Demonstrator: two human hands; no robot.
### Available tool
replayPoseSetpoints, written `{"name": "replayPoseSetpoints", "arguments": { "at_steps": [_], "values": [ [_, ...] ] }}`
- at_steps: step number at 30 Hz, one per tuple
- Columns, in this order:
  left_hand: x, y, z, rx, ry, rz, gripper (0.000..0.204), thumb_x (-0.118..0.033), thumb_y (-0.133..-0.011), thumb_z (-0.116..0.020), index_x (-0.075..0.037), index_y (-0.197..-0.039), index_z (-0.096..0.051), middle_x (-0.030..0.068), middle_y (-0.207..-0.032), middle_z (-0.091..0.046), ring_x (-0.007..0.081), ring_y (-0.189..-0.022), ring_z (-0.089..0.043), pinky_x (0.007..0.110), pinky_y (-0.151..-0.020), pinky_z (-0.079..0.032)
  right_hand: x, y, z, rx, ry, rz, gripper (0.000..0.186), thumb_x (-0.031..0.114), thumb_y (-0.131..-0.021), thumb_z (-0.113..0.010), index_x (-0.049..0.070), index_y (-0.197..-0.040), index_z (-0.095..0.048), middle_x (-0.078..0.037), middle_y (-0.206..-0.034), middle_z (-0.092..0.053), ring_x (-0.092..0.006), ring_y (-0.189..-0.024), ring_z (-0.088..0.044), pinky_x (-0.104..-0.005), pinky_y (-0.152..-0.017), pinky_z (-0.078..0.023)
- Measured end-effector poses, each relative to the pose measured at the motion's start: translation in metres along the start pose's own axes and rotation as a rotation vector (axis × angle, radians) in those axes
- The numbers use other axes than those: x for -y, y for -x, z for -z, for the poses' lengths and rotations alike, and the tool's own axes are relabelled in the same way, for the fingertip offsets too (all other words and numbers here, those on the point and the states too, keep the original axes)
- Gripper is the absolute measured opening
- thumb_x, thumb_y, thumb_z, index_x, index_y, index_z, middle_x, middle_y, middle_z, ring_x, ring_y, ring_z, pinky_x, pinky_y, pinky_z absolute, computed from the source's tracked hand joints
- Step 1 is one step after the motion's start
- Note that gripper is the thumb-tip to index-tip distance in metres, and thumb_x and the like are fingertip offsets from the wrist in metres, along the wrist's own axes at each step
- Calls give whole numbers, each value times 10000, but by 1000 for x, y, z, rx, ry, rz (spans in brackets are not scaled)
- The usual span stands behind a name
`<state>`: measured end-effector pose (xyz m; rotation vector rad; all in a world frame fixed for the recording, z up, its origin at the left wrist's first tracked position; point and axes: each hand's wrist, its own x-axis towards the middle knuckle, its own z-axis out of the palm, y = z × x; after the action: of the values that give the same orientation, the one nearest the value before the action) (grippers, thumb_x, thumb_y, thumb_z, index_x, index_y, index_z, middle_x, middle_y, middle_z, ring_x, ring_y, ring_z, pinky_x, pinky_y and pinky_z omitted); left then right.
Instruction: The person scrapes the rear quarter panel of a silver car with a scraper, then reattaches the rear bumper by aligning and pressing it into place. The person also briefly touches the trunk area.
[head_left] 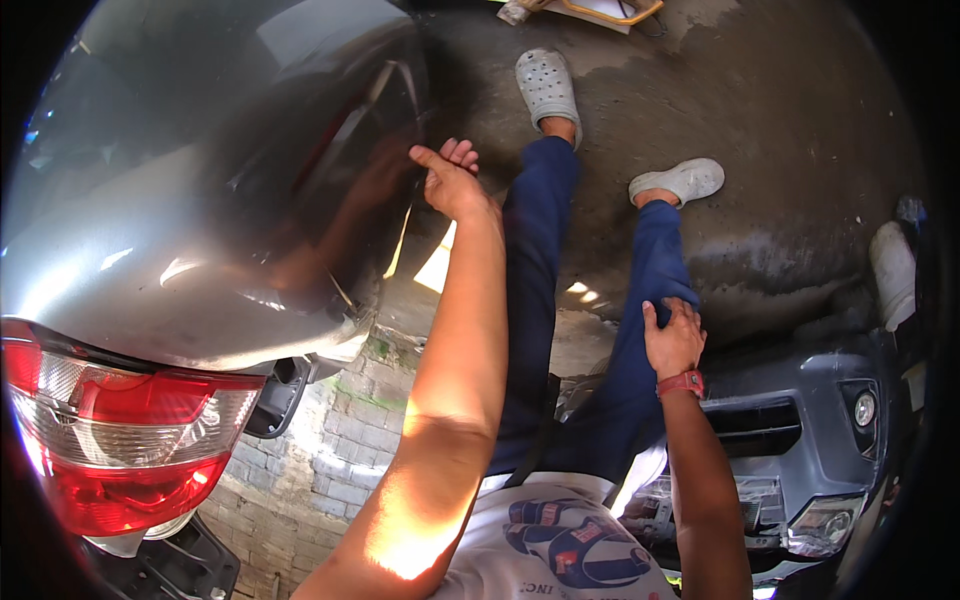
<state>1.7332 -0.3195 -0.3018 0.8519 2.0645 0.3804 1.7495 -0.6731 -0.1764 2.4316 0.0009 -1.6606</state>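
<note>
Reaching up, the left hand (450, 180) lays its loosely open fingers (428, 157) on the edge of the grey car body panel (200, 200), above the red tail light (120, 430). The right hand (672, 338) rests flat on the blue-trousered knee (640, 290), grasping nothing.

We note the left hand (450, 178) raised on a long, nearly straight arm, thumb pointing left, fingers curled loosely, gripping nothing. Our right hand (673, 335) lies flat, palm down, fingers spread on our own right thigh, the wrist bent slightly and the forearm rising from the lower edge.
</note>
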Motion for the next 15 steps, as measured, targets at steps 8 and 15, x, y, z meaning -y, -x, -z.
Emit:
{"name": "replayPoseSetpoints", "arguments": {
  "at_steps": [8, 15],
  "values": [
    [-40, 7, -30, 92, -23, -38, 846, -761, -1072, -505, 50, -1086, -746, 72, -921, -762, 131, -755, -656, 269, -687, -513, -5, 2, -4, 27, -56, -2, 507, 550, -1005, -690, 135, -1289, -750, -83, -1374, -719, -339, -1336, -626, -543, -1116, -469],
    [-63, 12, -37, 145, 29, 45, 854, -782, -1050, -485, 21, -1215, -724, 20, -966, -729, 104, -761, -627, 238, -669, -531, -4, 4, -5, 15, -65, 8, 502, 543, -1000, -690, 140, -1295, -746, -87, -1350, -721, -334, -1315, -632, -548, -1108, -468]
  ]
}}
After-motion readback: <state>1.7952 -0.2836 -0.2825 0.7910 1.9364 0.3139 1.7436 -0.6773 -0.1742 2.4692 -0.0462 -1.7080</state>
